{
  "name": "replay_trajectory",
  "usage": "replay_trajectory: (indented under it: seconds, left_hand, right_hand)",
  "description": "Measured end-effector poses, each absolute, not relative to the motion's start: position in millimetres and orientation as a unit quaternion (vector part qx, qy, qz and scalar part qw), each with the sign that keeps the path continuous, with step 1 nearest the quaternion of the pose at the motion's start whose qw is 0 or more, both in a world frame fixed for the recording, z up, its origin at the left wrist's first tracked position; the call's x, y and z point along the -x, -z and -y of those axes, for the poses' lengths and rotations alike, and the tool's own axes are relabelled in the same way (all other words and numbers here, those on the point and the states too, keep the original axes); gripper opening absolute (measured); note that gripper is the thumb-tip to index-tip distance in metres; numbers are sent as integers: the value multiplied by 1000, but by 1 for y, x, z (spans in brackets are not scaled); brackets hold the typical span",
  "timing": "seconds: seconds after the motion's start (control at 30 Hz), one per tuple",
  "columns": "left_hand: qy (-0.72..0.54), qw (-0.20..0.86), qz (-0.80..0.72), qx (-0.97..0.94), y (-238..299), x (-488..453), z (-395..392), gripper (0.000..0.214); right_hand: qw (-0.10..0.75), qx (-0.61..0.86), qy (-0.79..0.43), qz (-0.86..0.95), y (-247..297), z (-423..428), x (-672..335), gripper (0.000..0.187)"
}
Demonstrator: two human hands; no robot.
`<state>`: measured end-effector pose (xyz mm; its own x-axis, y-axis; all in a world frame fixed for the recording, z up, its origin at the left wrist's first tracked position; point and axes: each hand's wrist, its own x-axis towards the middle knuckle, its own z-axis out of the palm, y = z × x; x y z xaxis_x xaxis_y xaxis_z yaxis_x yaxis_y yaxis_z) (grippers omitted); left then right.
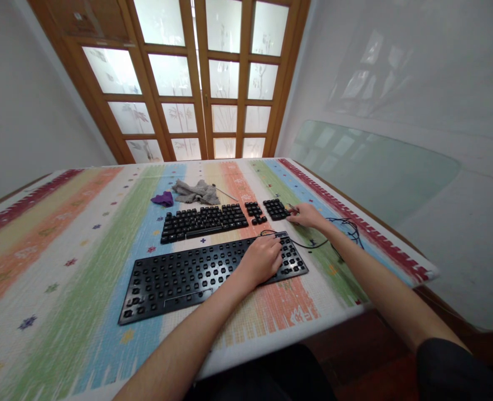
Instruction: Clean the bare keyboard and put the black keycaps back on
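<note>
A black keyboard without its keycaps lies tilted across the near part of the table, its bare switch posts showing. My left hand rests on its right portion with curled fingers; whatever is under the fingertips is hidden. Beyond it, loose black keycaps are laid out in keyboard order, with a small middle group and a number-pad block. At the right edge of that block, my right hand pinches a small, slim dark object, too small to name.
A striped cloth covers the table. Behind the keycaps lie a grey rag, a purple cloth and a thin rod. A coiled black cable lies right, under my right forearm. Glazed wooden doors stand beyond the table.
</note>
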<state>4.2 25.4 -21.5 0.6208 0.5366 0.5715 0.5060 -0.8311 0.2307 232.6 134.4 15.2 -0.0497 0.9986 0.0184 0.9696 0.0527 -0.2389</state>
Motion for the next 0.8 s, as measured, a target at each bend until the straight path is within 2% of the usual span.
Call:
replay_trajectory:
  seconds: [0.37, 0.6, 0.8]
  left_hand:
    - [-322, 16, -290, -901, 21, -4, -25, 15]
    - [-324, 21, -290, -900, 20, -3, -25, 14]
    - [-321, 15, -294, -900, 21, -3, -25, 14]
  right_hand:
    - [88, 679, -103, 722, -19, -132, -232, 23]
    - [92, 668, -110, 730, -25, -129, -233, 31]
    - [93, 669, -95, 731, -28, -127, -228, 26]
